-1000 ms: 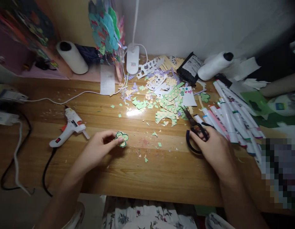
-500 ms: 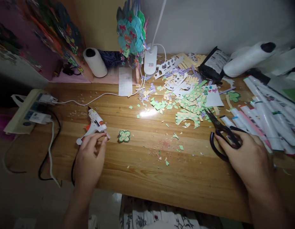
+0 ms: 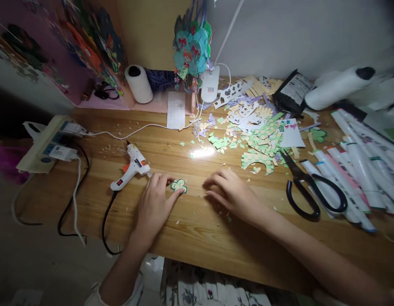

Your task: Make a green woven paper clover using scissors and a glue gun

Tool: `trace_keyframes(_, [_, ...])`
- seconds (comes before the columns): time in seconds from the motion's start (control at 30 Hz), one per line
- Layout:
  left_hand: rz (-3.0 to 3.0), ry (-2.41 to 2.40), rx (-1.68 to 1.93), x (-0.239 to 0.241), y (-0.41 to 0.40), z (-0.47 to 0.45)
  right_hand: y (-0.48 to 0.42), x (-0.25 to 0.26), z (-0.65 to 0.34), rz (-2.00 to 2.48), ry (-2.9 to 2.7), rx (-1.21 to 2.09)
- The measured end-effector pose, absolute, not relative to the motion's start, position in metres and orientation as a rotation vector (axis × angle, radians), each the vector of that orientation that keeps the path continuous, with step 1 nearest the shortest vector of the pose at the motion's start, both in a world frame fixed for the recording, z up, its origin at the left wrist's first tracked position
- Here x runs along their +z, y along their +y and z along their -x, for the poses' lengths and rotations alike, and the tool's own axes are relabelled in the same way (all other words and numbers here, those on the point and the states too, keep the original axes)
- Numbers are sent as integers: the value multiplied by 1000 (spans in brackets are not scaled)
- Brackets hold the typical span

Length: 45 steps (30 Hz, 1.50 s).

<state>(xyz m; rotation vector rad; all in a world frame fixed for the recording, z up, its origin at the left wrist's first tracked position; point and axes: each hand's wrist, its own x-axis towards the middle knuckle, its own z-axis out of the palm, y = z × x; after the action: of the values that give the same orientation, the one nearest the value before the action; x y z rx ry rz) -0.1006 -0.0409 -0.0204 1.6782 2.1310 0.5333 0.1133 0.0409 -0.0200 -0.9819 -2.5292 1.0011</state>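
Note:
A small green and yellow woven paper flower (image 3: 179,185) lies on the wooden desk (image 3: 216,238). My left hand (image 3: 157,199) rests beside it with its fingertips touching the flower's left and lower edges; the fingers are loosely spread. My right hand (image 3: 230,193) hovers a little to the flower's right, fingers apart and holding nothing. Black scissors (image 3: 307,191) lie loose on the desk to the right. A white hot glue gun (image 3: 130,168) lies just left of my left hand.
Paper scraps (image 3: 257,140) cover the desk's back middle. White markers (image 3: 352,165) lie in a row at the right. A power strip (image 3: 46,142) with cables sits at the left edge. A lamp base (image 3: 210,83), white rolls and paper decorations stand at the back.
My right hand has let go of the scissors and moved left toward the flower. My left hand moved from the glue gun back to the flower. The view has shifted left.

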Motion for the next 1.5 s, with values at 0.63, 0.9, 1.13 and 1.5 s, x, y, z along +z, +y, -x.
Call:
trace_keyframes(0.63, [-953,1518,911,9,-38,103,58,-6,-76,573,-2582,1514])
trace_keyframes(0.9, [-704,1129,985,14,-32,106,70,10,-123,886,-2551,1517])
trace_keyframes(1.13, [-614,974,922,10,-28,89,58,10,-124,1048,-2217,1593])
trace_keyframes(1.5, [-726,982,829,10,-28,81,51,20,-118,801,-2431,1393])
